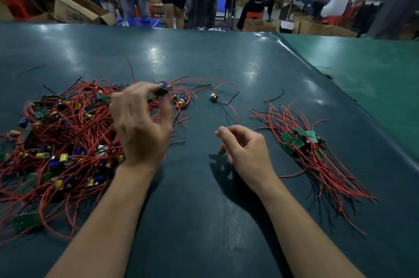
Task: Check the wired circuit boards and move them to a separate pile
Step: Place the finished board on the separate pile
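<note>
Left hand [140, 119] grip pinches small wired circuit board [163, 89] above tangled red-wire pile [63, 137], frame left. Right hand [244, 148] grip loose, empty. Advice: lift slowly, free wires, inspect, then place on sorted pile [303, 141], frame right.

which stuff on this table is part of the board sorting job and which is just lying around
Part of the job:
- big tangled pile of wired boards
- board pinched in the left hand
- smaller sorted pile
- single wired board lying between the piles

Just lying about:
- loose black wire
- cardboard boxes behind the table
- blue crate
</note>
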The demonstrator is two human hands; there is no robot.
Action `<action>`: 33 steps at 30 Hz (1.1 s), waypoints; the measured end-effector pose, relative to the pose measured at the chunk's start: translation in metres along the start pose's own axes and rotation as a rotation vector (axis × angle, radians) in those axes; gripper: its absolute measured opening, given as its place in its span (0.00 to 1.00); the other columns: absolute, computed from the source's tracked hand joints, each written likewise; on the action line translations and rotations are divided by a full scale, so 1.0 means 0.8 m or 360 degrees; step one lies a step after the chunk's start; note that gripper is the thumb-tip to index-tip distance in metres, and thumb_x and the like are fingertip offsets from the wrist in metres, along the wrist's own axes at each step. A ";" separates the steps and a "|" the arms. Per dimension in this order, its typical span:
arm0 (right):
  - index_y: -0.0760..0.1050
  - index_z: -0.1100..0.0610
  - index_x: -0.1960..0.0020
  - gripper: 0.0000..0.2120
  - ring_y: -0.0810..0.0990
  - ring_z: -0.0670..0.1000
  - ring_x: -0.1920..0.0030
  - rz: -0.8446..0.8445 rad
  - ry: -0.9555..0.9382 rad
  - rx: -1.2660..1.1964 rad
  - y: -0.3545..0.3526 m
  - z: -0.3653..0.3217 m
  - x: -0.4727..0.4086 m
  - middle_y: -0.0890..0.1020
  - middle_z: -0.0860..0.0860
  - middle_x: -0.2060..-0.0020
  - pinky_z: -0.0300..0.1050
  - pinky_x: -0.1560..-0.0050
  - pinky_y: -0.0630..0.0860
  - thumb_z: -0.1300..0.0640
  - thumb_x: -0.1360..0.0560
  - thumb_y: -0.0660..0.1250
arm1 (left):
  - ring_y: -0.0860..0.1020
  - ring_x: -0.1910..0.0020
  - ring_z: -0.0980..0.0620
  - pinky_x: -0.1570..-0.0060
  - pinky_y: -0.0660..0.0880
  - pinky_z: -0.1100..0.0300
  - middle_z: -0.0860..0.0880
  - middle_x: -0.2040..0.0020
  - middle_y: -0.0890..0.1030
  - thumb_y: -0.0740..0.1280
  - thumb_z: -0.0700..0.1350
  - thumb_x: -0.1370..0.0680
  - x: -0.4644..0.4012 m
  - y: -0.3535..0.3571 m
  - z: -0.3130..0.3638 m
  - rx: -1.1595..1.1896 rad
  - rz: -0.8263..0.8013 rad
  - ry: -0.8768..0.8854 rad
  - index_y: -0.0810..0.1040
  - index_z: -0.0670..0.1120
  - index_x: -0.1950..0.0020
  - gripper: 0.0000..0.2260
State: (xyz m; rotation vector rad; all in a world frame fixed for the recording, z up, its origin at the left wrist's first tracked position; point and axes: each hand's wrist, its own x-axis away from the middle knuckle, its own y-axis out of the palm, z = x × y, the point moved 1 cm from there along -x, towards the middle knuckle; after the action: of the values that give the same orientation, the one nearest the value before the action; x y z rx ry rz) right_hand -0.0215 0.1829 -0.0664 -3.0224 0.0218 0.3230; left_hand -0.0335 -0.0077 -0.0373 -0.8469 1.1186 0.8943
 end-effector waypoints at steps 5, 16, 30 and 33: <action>0.79 0.55 0.46 0.18 0.79 0.48 0.71 -0.0181 0.0104 -0.0725 0.007 -0.015 0.001 0.82 0.50 0.61 0.38 0.79 0.70 0.44 0.30 0.67 | 0.79 0.56 0.43 0.55 0.73 0.47 0.47 0.52 0.83 0.72 0.42 0.23 0.029 0.011 0.051 0.0410 -0.0403 0.0471 0.84 0.41 0.49 0.06; 0.75 0.63 0.48 0.09 0.85 0.50 0.54 -0.0184 0.0231 -0.1278 -0.006 -0.014 -0.011 0.86 0.57 0.51 0.39 0.55 0.80 0.66 0.28 0.64 | 0.74 0.72 0.54 0.69 0.70 0.61 0.53 0.70 0.77 0.64 0.58 0.22 0.049 0.016 0.061 0.0953 -0.1174 -0.0465 0.79 0.47 0.59 0.15; 0.83 0.57 0.58 0.10 0.84 0.51 0.59 0.0188 0.0031 -0.0671 0.000 -0.006 -0.015 0.86 0.53 0.63 0.42 0.51 0.81 0.71 0.27 0.69 | 0.80 0.69 0.47 0.69 0.74 0.57 0.49 0.66 0.83 0.74 0.47 0.26 0.048 0.023 0.054 0.1218 -0.1103 -0.1149 0.81 0.49 0.60 0.05; 0.84 0.55 0.57 0.08 0.84 0.49 0.60 0.0179 0.0041 -0.0637 0.004 -0.007 -0.013 0.85 0.52 0.64 0.39 0.56 0.81 0.66 0.26 0.70 | 0.74 0.76 0.59 0.73 0.68 0.68 0.51 0.71 0.81 0.73 0.47 0.26 0.043 0.020 0.054 0.1280 -0.1191 -0.1187 0.80 0.44 0.63 0.09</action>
State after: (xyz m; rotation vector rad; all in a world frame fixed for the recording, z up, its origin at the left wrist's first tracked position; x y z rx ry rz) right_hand -0.0309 0.1791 -0.0593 -3.4305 0.1463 0.3331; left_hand -0.0256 0.0432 -0.0626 -0.1611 0.3540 0.0483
